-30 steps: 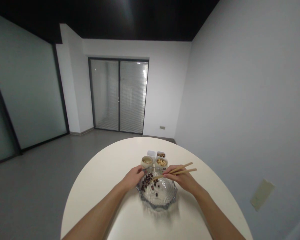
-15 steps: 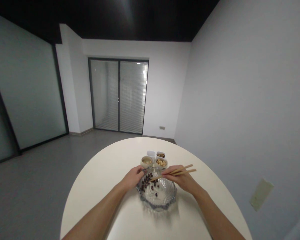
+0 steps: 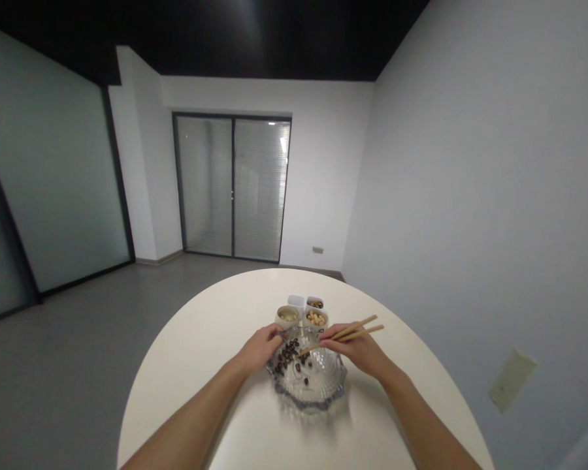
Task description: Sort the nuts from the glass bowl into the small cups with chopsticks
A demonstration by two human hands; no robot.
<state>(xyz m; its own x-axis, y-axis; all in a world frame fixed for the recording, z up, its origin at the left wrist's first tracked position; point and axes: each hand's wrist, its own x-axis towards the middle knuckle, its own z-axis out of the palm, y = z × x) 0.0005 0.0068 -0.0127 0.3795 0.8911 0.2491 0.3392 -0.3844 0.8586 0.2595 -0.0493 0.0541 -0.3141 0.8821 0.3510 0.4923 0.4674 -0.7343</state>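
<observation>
A scalloped clear glass bowl (image 3: pixel 308 395) sits on a round white table (image 3: pixel 200 352) and holds several dark beans (image 3: pixel 288 354). My left hand (image 3: pixel 261 346) grips the bowl's left rim, fingers curled over it. My right hand (image 3: pixel 357 346) is closed on a pair of wooden chopsticks (image 3: pixel 343 335), whose tips reach down into the bowl among the beans.
Just behind the bowl stand small cups: one with pale pieces (image 3: pixel 287 315), one with yellowish nuts (image 3: pixel 316 318), a white empty-looking one (image 3: pixel 296 301) and one with dark bits (image 3: pixel 315 303). The table edge curves round on the left and far side. A wall stands close on the right.
The chopsticks and my right hand have shifted slightly, tips staying in the bowl. My left hand stays on the rim.
</observation>
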